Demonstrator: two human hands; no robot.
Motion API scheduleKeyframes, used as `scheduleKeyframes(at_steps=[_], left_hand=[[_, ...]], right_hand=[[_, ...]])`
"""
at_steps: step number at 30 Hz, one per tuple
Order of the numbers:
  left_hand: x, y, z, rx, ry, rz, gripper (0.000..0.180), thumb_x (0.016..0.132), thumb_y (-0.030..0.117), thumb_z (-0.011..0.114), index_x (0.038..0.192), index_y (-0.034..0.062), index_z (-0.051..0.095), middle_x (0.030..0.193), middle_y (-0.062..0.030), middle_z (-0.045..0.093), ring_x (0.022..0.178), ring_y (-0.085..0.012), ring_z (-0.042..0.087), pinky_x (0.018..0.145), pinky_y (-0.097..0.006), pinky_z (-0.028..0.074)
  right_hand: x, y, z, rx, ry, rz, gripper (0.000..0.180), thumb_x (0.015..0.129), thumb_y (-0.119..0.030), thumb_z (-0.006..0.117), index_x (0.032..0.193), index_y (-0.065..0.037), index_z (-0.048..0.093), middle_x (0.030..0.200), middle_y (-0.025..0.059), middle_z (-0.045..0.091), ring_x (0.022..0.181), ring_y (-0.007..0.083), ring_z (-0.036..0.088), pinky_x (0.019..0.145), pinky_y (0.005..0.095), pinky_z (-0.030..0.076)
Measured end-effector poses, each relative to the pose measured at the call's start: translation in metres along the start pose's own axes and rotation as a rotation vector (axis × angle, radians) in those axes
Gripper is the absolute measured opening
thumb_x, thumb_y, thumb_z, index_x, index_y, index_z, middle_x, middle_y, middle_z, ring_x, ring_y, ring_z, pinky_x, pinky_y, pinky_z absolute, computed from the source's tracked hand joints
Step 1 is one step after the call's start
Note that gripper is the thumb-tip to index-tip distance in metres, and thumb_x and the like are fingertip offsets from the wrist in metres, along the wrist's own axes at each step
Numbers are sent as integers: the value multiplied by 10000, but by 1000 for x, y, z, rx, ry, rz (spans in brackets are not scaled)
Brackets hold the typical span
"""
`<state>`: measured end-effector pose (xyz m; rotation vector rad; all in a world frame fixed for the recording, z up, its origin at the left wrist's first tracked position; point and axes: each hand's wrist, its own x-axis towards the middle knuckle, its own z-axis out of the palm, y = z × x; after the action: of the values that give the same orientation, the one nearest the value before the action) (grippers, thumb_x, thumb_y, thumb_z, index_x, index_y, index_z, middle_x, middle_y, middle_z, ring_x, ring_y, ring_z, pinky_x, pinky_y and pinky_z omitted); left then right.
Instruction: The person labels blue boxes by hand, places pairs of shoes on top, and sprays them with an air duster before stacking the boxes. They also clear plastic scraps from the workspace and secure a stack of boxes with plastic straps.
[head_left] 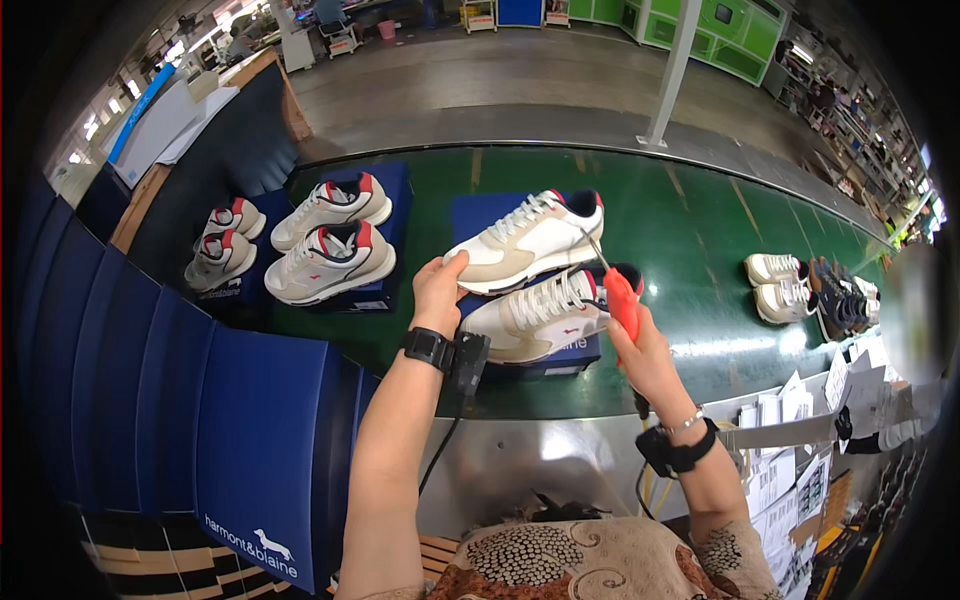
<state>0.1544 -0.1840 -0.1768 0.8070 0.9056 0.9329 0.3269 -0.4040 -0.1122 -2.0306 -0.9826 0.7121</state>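
Observation:
With my left hand (438,295) I grip the toe of a white and beige sneaker (525,240), which has a dark lining and red at the heel. My right hand (650,355) is closed round a red-handled tool (621,303) with a thin metal shaft. Its tip touches or nearly touches the side of that sneaker near the heel; exact contact I cannot tell. Just nearer to me lies a matching sneaker (535,320), its heel partly behind the tool and my right hand. Both shoes are over a blue shoebox (475,212) on the green conveyor belt.
Left on the belt (430,190), more sneakers (330,262) sit on blue boxes. Stacked blue shoeboxes (262,430) stand at my near left. Farther right are light sneakers (780,300) and dark shoes (835,300). Papers (790,490) hang along the near right edge; a pole (675,80) rises beyond the belt.

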Motion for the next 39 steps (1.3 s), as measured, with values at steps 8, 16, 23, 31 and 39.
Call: scheduleKeyframes(at_steps=[8,16,23,31,39], left_hand=[[15,-10,-1,-95,64,197,538,749,-6,651,1228,-91,421,1165,-164,533,1049,-221,537,894,-296,426],[57,-18,-24,-276,228,-2,245,823,102,597,1042,0,558,1032,-99,594,947,-225,584,763,-346,482],[56,-33,-28,39,80,20,349,844,97,569,1186,65,509,1099,-54,566,975,-165,547,817,-326,428],[45,-23,-56,92,-152,22,662,796,52,614,1375,25,297,1259,-80,493,1091,-163,495,921,-326,373],[15,-53,-44,752,97,295,696,795,214,656,1320,-73,302,1206,-174,499,1056,-235,503,892,-300,385]], right_hand=[[-12,-6,7,36,-11,-193,499,846,-353,571,1235,-71,437,995,233,597,921,392,583,776,422,479],[-60,38,-1,-113,-247,-375,468,821,-338,612,1198,-113,451,952,191,608,835,381,594,701,435,478],[-65,68,-16,-29,-6,-182,410,837,-316,602,1128,-58,471,909,228,601,827,416,583,689,419,470],[-68,61,-38,28,29,21,383,847,-291,592,1125,-55,477,899,226,604,834,411,580,703,402,464],[-76,67,-33,-157,0,-74,374,839,-311,584,1124,-83,500,863,201,614,783,379,600,675,431,474]])
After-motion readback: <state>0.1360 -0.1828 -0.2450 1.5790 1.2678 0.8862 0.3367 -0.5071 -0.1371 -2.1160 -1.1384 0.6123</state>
